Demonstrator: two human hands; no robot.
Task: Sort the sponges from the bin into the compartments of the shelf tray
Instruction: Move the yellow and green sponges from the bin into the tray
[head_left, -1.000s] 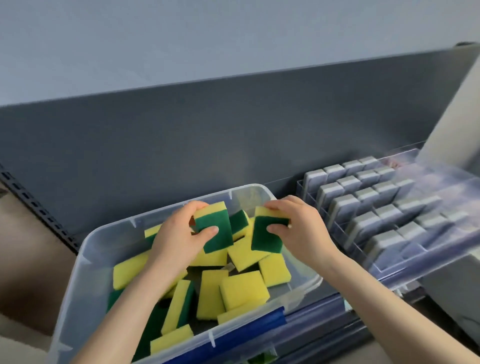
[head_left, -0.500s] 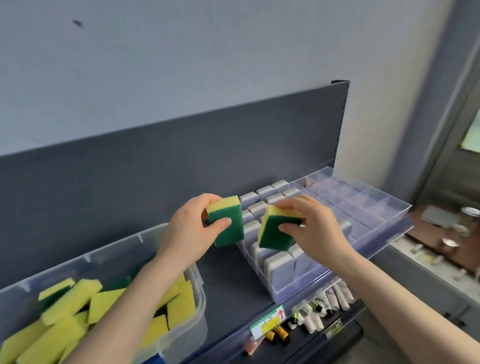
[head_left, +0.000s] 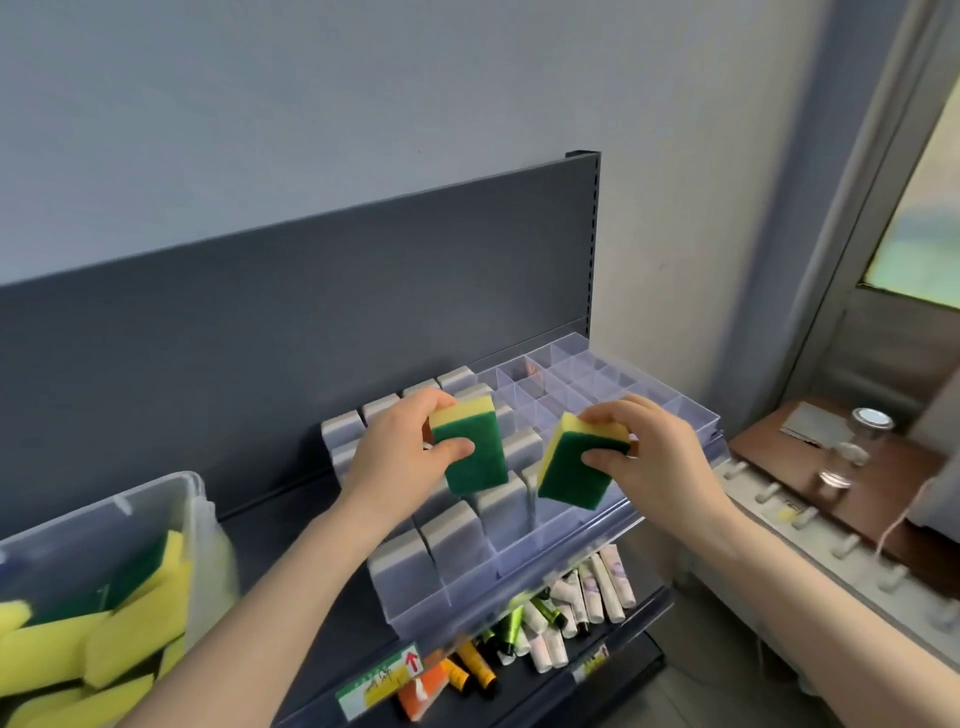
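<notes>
Fingers (head_left: 460, 448) of the left hand (head_left: 400, 457) are clamping the left sponge (head_left: 470, 452), thumb on its green face and the rest behind. The right hand (head_left: 654, 457) is pinching the right sponge (head_left: 576, 467) the same way, tilted.

A second ago both hands were down in the bin (head_left: 156, 499), lifting these two out. Now they are hanging above the tray (head_left: 675, 410), and the bin is lying well off to the left of the fingers. The pick is looking finished and the carry nearly so. What is remaining, I judge, is lowering each sponge into a cell.

Two sponges are being held, one per hand, both yellow over green. Beneath and behind the fingers, grey blocks (head_left: 452, 530) are standing in the tray's left cells. About a dozen are showing, and the hands are hiding any others. Beyond the right fingers, empty cells (head_left: 571, 379) are taking up the tray's far part, too faint for a sure count. In the bin's visible corner roughly six bin sponges (head_left: 130, 639) are lying piled, with the rest running out of view. Below the tray, tubes (head_left: 566, 608) are lying heaped on a lower shelf, well over ten.
</notes>
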